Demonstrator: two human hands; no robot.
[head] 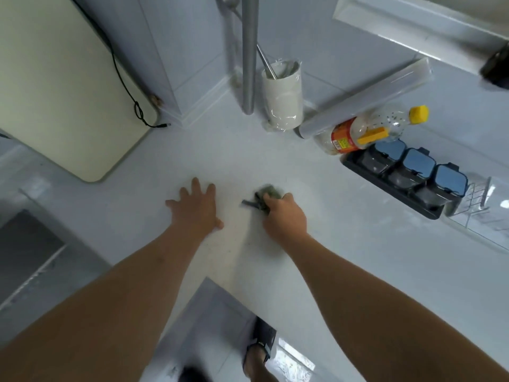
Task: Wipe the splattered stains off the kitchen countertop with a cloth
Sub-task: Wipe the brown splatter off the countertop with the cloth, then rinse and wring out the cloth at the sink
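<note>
Wiping pale surface (358, 244) with cloth (268, 194), two hands in view.

Right hand (285, 216): fingers clenched round dark green cloth, pressed to surface near centre. Left hand (194, 208): fingers released, spread flat, just beside. Behind: yellow-capped bottle (366, 130) lying down, red-orange label, print unreadable; roll (366, 97) against it; black rack of blue-lidded jars (407, 172); white utensil holder (282, 97). Cream board (55, 78) at left.
</note>
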